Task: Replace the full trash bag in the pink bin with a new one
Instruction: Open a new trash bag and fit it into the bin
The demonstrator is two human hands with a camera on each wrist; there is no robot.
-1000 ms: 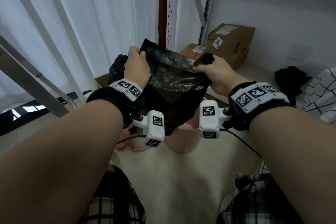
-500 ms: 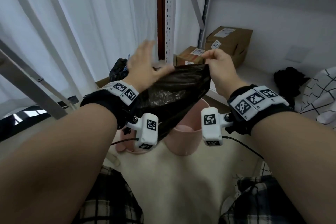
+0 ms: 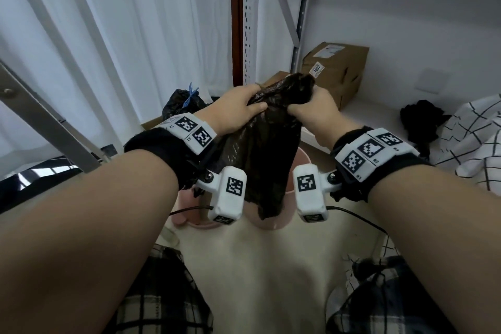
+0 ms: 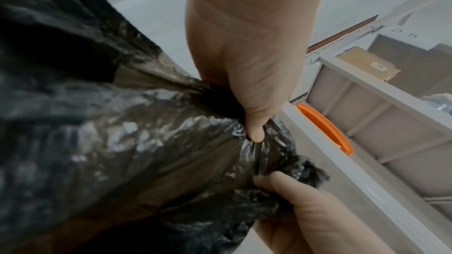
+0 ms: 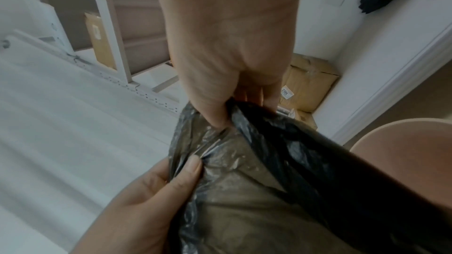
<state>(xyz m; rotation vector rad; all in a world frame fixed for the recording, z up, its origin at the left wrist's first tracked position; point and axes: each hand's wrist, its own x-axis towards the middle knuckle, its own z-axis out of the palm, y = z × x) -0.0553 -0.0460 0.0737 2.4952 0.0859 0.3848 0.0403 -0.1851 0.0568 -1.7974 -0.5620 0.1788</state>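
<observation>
A new black trash bag (image 3: 260, 149) hangs crumpled above the pink bin (image 3: 303, 160), its lower end dangling into the bin's mouth. My left hand (image 3: 238, 111) grips the bag's top edge from the left, thumb pressed on the plastic (image 4: 254, 134). My right hand (image 3: 311, 111) pinches the same bunched top edge from the right, thumb over the film (image 5: 212, 115). The two hands sit close together. A full black bag (image 3: 184, 103), tied with a blue string, sits behind on the left. The bin's rim (image 5: 401, 123) shows in the right wrist view.
A pink lid (image 3: 189, 217) lies left of the bin. Cardboard boxes (image 3: 336, 70) stand behind on a low white shelf, beside metal racking (image 3: 249, 16). White curtains hang on the left. Dark cloth (image 3: 423, 119) and a checked sheet (image 3: 477, 144) lie at right.
My left hand, lifted open half a second ago, has come down and taken hold of the bag's top. Both hands have drawn together, bunching the top edge; the bag hangs narrower.
</observation>
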